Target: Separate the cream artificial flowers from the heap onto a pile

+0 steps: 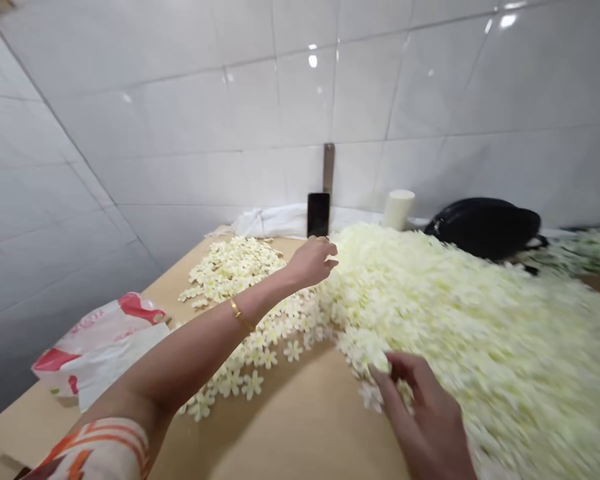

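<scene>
My left hand (313, 261) reaches forward over the flowers, at the left edge of the large heap of white artificial-looking flowers (460, 307). Its fingers bend to the right with a gap between them, and I see nothing in them. Closer to me, my right hand (430, 413) has thumb and forefinger around a white flower (380, 360) at the heap's near edge. Under and beyond my left forearm lies a smaller pile of loose cream flowers (240, 267). Several single blossoms (253, 385) are scattered on the tan table (300, 427).
A dark phone (319, 215) stands upright by the tiled wall (180, 120), against a brown strip (329, 167). To its right are a white cylinder (399, 209) and a black pouch (485, 227). A pink-and-white plastic bag (100, 333) lies at the left table edge.
</scene>
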`<state>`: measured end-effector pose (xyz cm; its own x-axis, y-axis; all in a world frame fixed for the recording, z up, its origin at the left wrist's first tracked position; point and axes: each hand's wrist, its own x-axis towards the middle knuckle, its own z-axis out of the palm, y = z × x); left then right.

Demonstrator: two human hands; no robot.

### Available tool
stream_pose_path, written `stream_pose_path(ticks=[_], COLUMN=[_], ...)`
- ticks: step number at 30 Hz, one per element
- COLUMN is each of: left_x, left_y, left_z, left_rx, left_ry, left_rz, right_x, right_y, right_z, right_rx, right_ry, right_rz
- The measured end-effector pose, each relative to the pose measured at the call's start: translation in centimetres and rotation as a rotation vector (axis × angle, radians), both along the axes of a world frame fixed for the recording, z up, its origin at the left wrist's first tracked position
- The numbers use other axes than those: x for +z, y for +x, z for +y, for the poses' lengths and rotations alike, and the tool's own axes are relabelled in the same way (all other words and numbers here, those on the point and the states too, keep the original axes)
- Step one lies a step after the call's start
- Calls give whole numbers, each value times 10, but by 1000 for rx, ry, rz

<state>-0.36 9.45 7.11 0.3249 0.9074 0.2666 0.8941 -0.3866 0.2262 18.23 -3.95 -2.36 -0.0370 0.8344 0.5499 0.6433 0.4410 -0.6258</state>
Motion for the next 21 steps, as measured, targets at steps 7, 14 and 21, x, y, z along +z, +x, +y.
stream_pose_path(ticks=[7, 14, 21], left_x=[-38, -53, -53], left_y=[46, 61, 47], left_z=[-103, -102, -98], left_rx=[-92, 44, 117], left_ry=[-574, -820, -829], left_rz=[-956, -1434, -1581], right_x=[11, 29, 41], right_y=[2, -6, -11], right_z=[10, 16, 19], right_rx=[63, 105, 270], right_ry=[-108, -8, -98], right_rz=[165, -118, -14])
